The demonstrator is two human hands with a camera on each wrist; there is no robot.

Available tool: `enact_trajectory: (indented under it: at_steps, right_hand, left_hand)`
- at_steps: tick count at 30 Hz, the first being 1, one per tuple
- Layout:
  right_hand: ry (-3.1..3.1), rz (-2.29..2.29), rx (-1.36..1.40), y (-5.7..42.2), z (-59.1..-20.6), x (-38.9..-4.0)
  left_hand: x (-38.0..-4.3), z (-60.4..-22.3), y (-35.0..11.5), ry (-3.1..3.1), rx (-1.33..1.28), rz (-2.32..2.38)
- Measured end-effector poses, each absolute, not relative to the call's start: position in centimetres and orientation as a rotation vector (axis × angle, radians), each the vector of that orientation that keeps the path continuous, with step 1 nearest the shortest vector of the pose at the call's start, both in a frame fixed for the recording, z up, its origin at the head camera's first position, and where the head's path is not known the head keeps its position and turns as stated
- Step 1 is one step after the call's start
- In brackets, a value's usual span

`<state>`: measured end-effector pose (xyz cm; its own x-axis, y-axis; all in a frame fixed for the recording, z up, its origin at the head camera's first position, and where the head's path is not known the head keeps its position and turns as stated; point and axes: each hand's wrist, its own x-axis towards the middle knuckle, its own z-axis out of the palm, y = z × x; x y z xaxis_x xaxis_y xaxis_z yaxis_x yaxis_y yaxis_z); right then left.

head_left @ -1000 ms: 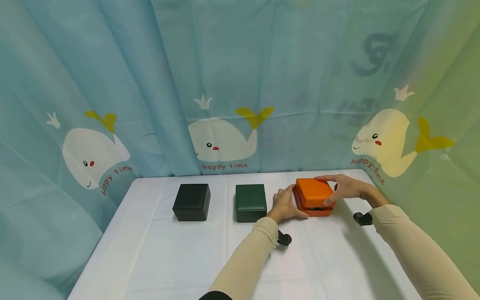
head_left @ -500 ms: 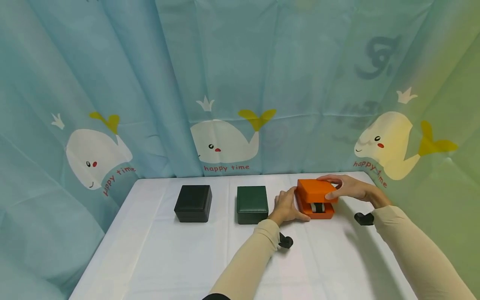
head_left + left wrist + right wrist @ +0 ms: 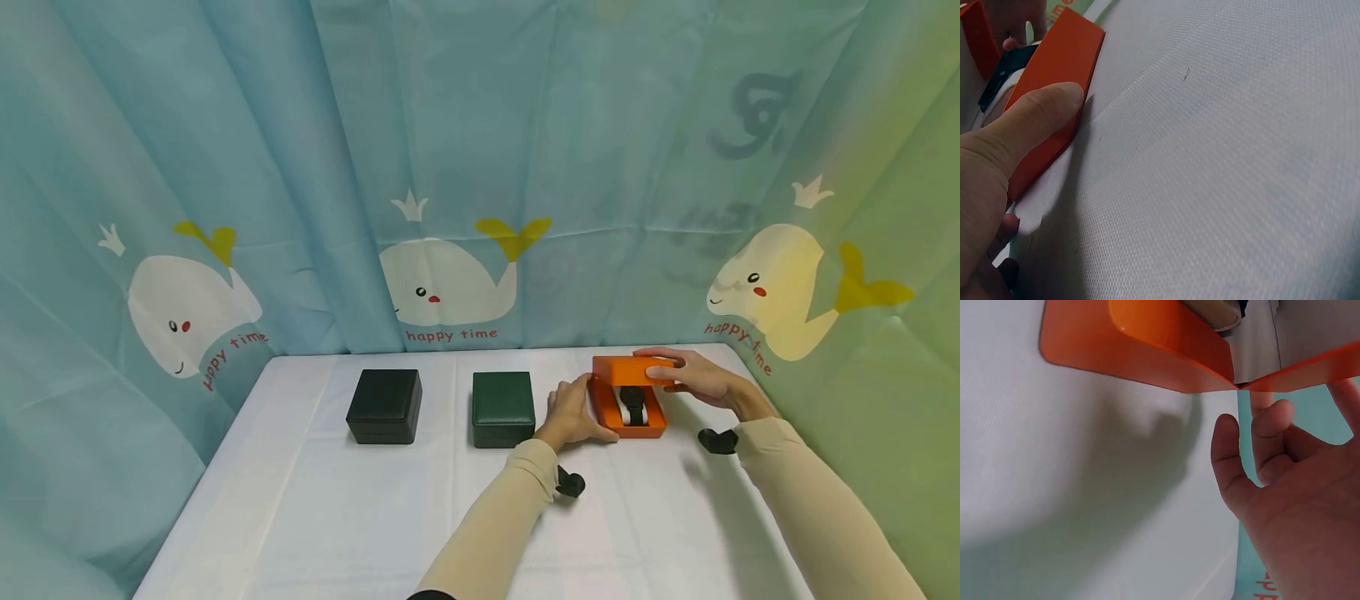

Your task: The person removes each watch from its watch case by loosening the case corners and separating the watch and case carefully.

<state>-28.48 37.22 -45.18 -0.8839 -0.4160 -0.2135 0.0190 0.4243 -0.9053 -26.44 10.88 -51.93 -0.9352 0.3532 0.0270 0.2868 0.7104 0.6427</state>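
An orange watch box point(image 3: 643, 432) sits at the right of the table with its hinged lid point(image 3: 622, 370) raised. Inside lies a black-faced watch point(image 3: 633, 398) on a white cushion. My left hand point(image 3: 572, 415) grips the box base from its left, and in the left wrist view the thumb point(image 3: 1054, 103) lies along the front wall. With my right hand point(image 3: 703, 377) I hold the lid at its right end. The right wrist view shows the hand point(image 3: 1310, 500) beside the hinge, fingers bent near the lid; the thumb is out of that view.
A dark green box point(image 3: 502, 408) stands closed just left of my left hand. Farther left is a closed black box point(image 3: 385, 406). A white cloth covers the table point(image 3: 360, 517), and a blue curtain point(image 3: 600, 167) with printed whales hangs behind.
The orange lid has swung up and back in my right hand, from slightly raised to well open, bringing the watch into view. My left hand stays on the base.
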Motion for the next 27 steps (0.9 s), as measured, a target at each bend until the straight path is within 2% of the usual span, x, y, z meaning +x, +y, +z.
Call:
enact_trajectory:
  at_steps: [27]
  right_hand:
    - [2.210,-1.283,0.013,36.1,-43.0,-31.3]
  left_hand:
    - [-26.5,-51.8,11.0,2.840,0.516,0.974]
